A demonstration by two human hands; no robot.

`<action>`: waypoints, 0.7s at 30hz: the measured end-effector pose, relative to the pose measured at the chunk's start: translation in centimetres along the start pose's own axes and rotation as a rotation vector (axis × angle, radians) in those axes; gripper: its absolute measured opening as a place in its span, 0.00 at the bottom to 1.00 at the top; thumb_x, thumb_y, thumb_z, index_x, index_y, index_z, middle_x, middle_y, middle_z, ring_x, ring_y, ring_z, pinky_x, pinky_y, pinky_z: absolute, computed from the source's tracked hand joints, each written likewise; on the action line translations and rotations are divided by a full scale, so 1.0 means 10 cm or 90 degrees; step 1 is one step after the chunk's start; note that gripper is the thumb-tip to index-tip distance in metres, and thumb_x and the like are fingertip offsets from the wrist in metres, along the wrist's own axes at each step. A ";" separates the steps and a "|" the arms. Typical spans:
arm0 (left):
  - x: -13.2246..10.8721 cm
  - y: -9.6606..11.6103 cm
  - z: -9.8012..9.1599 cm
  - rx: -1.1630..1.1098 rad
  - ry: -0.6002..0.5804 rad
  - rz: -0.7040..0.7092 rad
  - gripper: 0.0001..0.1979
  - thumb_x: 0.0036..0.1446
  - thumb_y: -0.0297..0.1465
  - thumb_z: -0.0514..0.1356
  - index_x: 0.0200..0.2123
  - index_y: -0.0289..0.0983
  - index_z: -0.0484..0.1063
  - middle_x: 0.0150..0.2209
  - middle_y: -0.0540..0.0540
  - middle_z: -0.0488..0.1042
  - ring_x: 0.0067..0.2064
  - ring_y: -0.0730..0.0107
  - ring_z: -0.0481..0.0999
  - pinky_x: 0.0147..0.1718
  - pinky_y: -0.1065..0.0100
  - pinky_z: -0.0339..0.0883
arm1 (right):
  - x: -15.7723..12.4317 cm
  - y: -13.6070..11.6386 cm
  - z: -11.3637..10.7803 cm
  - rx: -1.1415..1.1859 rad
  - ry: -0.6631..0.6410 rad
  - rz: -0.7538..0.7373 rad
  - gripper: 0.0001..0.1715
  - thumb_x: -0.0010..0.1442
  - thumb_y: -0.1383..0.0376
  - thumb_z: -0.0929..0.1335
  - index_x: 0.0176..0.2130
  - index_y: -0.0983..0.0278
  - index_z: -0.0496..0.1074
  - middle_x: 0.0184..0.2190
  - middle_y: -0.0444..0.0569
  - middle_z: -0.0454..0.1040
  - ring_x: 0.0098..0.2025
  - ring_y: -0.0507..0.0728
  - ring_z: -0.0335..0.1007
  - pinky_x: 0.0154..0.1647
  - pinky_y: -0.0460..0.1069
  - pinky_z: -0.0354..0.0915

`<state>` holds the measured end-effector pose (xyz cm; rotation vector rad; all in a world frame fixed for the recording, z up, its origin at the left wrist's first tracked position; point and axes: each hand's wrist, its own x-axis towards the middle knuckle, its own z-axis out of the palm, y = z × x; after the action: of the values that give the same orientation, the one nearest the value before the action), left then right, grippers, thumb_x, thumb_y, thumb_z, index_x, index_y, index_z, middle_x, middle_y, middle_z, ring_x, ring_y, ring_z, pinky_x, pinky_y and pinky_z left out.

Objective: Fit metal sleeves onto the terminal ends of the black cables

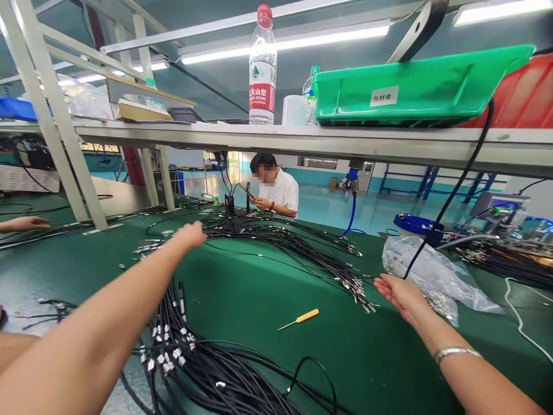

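Observation:
My left hand is stretched far across the green table and its closed fingers rest on a long bundle of black cables with metal ends. What they grip is hidden. My right hand hovers open, fingers spread, just right of the bundle's connector ends and beside a clear plastic bag. A second heap of black cables lies near me, under my left forearm.
A small screwdriver with a yellow handle lies mid-table. A person in a striped shirt works across the table. Another person's hand rests at far left. The shelf overhead carries a water bottle and a green tray.

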<state>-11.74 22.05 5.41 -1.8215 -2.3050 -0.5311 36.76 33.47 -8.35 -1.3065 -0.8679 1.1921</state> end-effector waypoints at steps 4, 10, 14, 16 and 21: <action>-0.55 0.34 0.75 -0.010 -0.152 0.018 0.14 0.57 0.34 0.57 0.44 0.33 0.68 0.46 0.42 0.70 0.46 0.62 0.70 0.46 0.55 0.65 | 0.07 0.24 -0.19 -0.053 0.004 0.094 0.03 0.58 0.74 0.65 0.32 0.68 0.68 0.37 0.58 0.74 0.28 0.52 0.74 0.20 0.37 0.68; -1.50 0.93 0.92 -0.142 -0.213 0.195 0.14 0.58 0.38 0.54 0.46 0.43 0.70 0.46 0.50 0.72 0.51 0.69 0.67 0.53 0.68 0.59 | 0.37 0.17 -0.12 -0.092 -0.027 0.093 0.05 0.63 0.70 0.61 0.38 0.66 0.66 0.52 0.61 0.66 0.53 0.57 0.62 0.20 0.33 0.65; -2.02 1.07 0.80 -0.327 -0.127 0.169 0.14 0.60 0.34 0.51 0.49 0.44 0.67 0.49 0.50 0.70 0.54 0.70 0.64 0.55 0.66 0.58 | 0.26 0.11 -0.11 -0.175 -0.078 0.101 0.26 0.59 0.72 0.63 0.56 0.73 0.53 0.50 0.69 0.65 0.47 0.61 0.69 0.26 0.40 0.71; -2.23 1.04 0.78 -0.367 -0.109 0.137 0.14 0.61 0.33 0.50 0.50 0.46 0.66 0.50 0.50 0.69 0.53 0.71 0.65 0.55 0.67 0.58 | 0.12 0.16 -0.23 -0.238 -0.092 0.138 0.33 0.53 0.71 0.66 0.56 0.72 0.54 0.48 0.68 0.67 0.43 0.62 0.71 0.27 0.43 0.72; -2.63 0.94 0.82 -0.406 -0.031 0.111 0.14 0.60 0.33 0.50 0.49 0.47 0.65 0.44 0.48 0.72 0.46 0.69 0.71 0.46 0.67 0.68 | -0.45 0.64 -0.77 -0.240 -0.169 0.159 0.20 0.35 0.61 0.70 0.34 0.55 0.72 0.42 0.62 0.72 0.35 0.60 0.74 0.29 0.48 0.70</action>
<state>4.68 3.03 -9.36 -2.2815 -2.1185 -1.3201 42.23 26.54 -14.90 -1.6193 -1.1899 1.4692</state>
